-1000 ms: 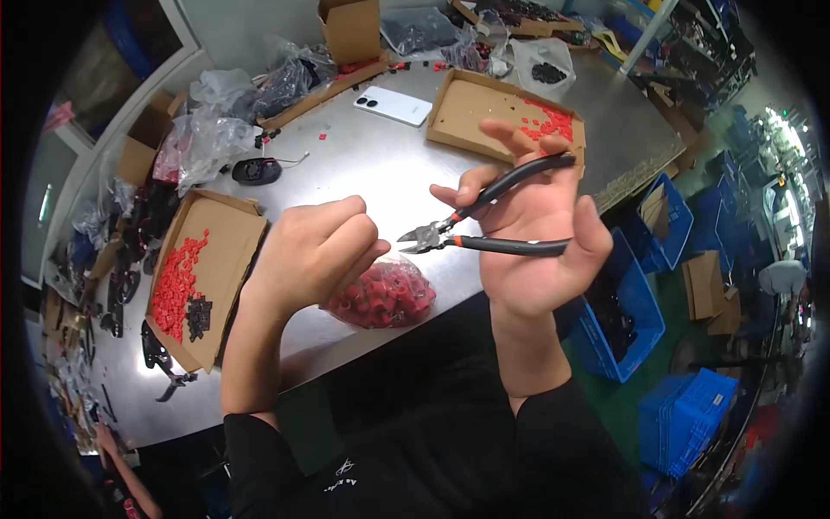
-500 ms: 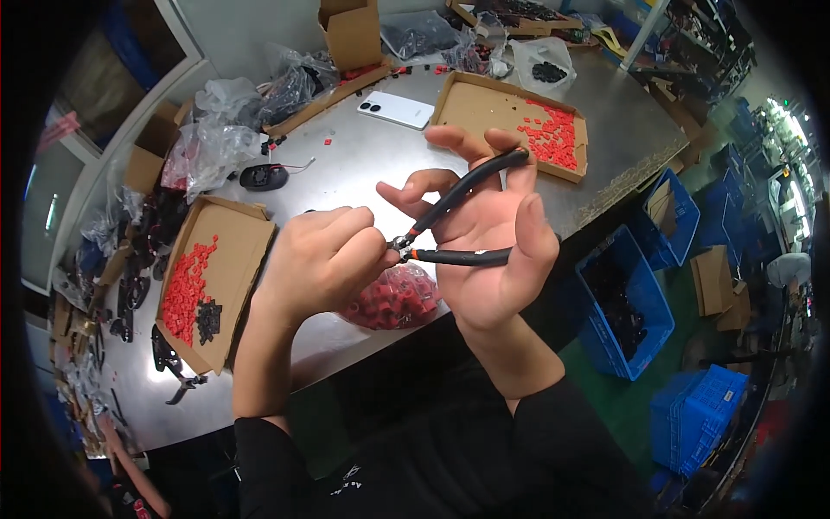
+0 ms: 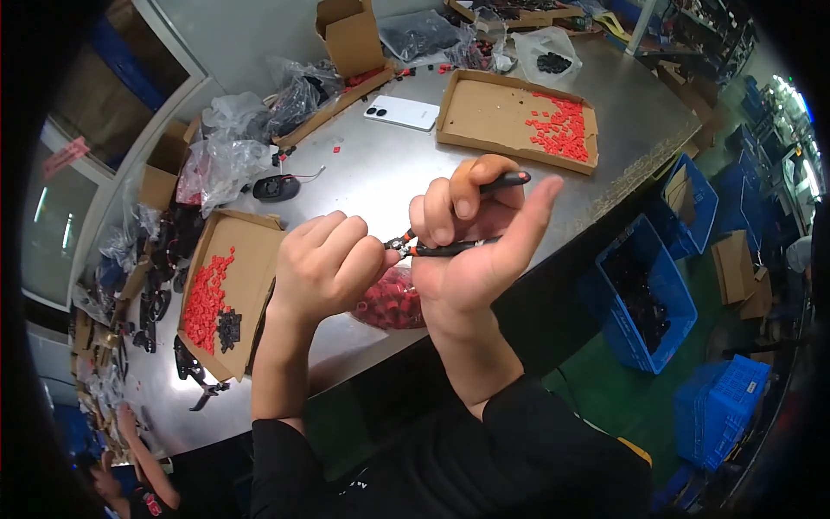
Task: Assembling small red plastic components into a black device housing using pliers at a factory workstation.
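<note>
Head view: right hand [image 3: 471, 259] grips black-handled pliers [image 3: 450, 246] above the bench [image 3: 372, 164] — left hand [image 3: 324, 264] is curled tight at their tip, over a bag of red parts [image 3: 389, 303].

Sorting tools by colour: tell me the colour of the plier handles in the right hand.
Black, with orange near the pivot; the pliers show best in the head view.

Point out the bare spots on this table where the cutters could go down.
Bare metal lies between the white phone, the right-hand cardboard tray and the raised hands. A second strip runs along the near edge below the left tray. The far-left side is crowded with plastic bags and boxes.
</note>
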Tool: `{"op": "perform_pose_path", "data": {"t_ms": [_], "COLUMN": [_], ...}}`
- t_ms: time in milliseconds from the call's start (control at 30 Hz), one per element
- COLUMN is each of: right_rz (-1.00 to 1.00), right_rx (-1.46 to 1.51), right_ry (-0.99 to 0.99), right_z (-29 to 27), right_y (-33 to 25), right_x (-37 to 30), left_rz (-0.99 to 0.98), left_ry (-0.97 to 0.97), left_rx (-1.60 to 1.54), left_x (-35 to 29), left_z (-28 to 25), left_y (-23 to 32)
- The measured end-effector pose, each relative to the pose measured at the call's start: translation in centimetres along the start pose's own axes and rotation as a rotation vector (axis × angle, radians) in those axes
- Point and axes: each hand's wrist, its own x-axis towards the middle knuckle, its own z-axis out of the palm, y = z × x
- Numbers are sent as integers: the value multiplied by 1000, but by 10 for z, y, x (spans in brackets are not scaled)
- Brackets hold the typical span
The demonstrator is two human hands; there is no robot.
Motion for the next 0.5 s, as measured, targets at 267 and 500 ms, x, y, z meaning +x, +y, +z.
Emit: {"op": "perform_pose_path", "data": {"t_ms": [267, 500], "right_rz": [173, -431], "right_rx": [105, -376], "right_ry": [-96, 125], "right_z": [-20, -57], "right_y": [-3, -74], "right_x": [32, 141], "left_rz": [-473, -621], "left_ry": [-48, -446], "left_rx": [-366, -408], "left_x": [-5, -25], "left_z": [3, 10], "left_y": [1, 2]}}
